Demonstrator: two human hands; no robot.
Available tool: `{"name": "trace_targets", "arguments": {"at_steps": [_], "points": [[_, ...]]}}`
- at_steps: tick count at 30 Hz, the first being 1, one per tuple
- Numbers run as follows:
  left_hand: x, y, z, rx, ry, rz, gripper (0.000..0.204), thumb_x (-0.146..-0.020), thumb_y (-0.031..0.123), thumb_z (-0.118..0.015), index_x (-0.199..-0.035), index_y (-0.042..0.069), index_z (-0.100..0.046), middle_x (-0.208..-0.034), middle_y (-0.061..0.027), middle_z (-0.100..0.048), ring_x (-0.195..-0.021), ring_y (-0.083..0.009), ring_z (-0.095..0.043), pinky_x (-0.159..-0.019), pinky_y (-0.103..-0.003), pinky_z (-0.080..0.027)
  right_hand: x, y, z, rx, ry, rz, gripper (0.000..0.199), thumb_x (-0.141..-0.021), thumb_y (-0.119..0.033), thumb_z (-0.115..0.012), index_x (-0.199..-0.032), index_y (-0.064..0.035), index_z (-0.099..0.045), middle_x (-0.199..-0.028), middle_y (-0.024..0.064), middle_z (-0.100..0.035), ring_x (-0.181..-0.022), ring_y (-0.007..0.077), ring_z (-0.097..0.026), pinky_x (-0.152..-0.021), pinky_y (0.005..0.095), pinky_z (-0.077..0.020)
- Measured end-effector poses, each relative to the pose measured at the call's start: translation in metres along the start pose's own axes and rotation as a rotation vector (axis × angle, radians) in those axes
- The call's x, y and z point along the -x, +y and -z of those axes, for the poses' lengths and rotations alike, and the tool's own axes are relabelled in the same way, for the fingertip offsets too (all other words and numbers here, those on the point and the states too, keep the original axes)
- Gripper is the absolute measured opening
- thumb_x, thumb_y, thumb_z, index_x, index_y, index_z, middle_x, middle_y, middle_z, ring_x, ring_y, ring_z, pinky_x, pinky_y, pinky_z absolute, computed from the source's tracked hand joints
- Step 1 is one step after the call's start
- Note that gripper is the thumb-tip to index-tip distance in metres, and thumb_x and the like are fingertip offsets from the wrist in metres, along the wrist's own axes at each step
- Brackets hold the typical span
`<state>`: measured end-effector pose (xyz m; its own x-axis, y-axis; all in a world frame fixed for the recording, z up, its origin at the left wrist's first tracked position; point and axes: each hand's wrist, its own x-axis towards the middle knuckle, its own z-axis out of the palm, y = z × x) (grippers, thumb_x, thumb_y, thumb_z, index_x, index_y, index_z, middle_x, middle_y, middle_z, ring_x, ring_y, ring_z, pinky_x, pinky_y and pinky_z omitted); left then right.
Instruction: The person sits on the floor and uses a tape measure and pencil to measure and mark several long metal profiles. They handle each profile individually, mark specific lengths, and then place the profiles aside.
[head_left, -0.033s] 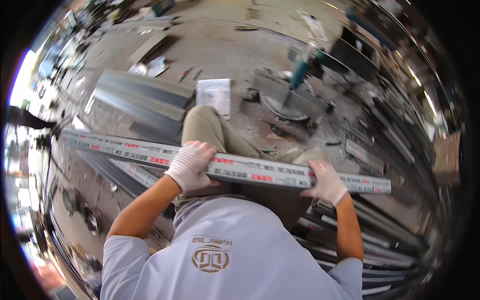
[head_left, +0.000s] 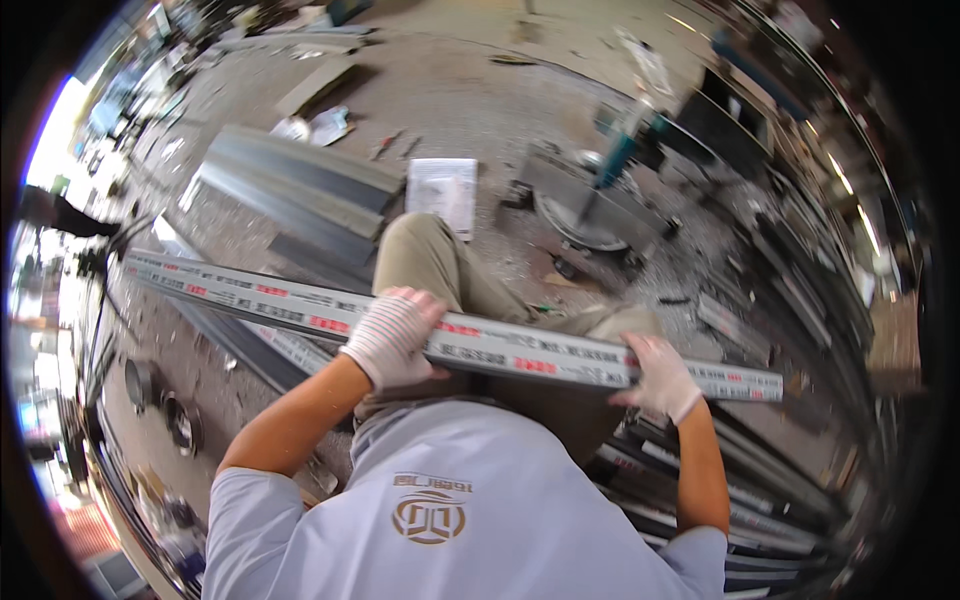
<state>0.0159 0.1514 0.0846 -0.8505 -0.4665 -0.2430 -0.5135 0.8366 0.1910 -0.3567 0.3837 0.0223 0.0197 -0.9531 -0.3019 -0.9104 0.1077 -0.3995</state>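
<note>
A long metal profile, wrapped in printed white protective film, lies crosswise above my lap, its right end lower in the picture. My left hand, in a thin striped glove, is closed on it left of the middle, with the fingers over the far edge and the thumb at the near side. Closer to the right end, my right hand, also in a pale glove, grips the same profile. My bent knee shows just beyond it. The undersides of both hands are hidden.
A mitre saw stands on the littered floor ahead to the right. A printed sheet lies beside wide grey metal profiles. More dark bars are stacked at my right. Round metal rings sit at left.
The view has shifted slightly, so the floor things appear a little farther right. The profile tilts slightly more, its right end lower. Both hands keep their hold.
</note>
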Motion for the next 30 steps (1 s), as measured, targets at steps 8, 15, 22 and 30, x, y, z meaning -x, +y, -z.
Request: {"name": "trace_targets", "arguments": {"at_steps": [8, 15, 22, 30], "points": [[0.067, -0.023, -0.011, 0.111, -0.005, 0.066, 0.078, -0.067, 0.055, -0.089, -0.119, 0.003, -0.065, -0.109, -0.0121, -0.067, -0.106, -0.0311, -0.065, -0.095, -0.043, -0.050, -0.037, -0.016, -0.021, -0.007, 0.265, 0.254, 0.108, -0.041, -0.039, -0.100, -0.133, -0.0024, -0.057, -0.120, 0.0182, -0.061, -0.116, 0.0415, -0.056, -0.106, 0.0527, -0.0415], [0.092, -0.086, -0.031, -0.009, 0.095, 0.113, 0.090, -0.064, 0.060, -0.090, -0.128, 0.004, -0.062, -0.111, -0.0109, -0.066, -0.108, -0.0310, -0.066, -0.098, -0.041, -0.050, -0.101, -0.053, -0.018, 0.096, 0.383, 0.377, 0.112, -0.041, -0.046, -0.100, -0.134, -0.0021, -0.054, -0.118, 0.0177, -0.061, -0.114, 0.0401, -0.056, -0.108, 0.0549, -0.0387], [0.109, -0.164, -0.044, 0.058, 0.111, 0.070, 0.090, -0.059, 0.054, -0.093, -0.130, 0.007, -0.063, -0.111, -0.0105, -0.065, -0.108, -0.0309, -0.064, -0.097, -0.042, -0.050, -0.116, -0.095, -0.057, 0.019, 0.250, 0.223, 0.111, -0.047, -0.038, -0.101, -0.140, -0.0008, -0.052, -0.129, 0.0206, -0.060, -0.125, 0.0413, -0.053, -0.111, 0.0522, -0.0395], [0.105, -0.219, -0.084, 0.169, 0.207, -0.052, 0.093, -0.052, 0.053, -0.096, -0.129, 0.009, -0.065, -0.108, -0.0087, -0.065, -0.106, -0.0310, -0.063, -0.099, -0.043, -0.050, -0.100, -0.084, -0.045, 0.218, 0.336, 0.200, 0.118, -0.047, -0.043, -0.102, -0.149, -0.0097, -0.054, -0.133, 0.0224, -0.064, -0.122, 0.0426, -0.060, -0.109, 0.0532, -0.0470]]}}
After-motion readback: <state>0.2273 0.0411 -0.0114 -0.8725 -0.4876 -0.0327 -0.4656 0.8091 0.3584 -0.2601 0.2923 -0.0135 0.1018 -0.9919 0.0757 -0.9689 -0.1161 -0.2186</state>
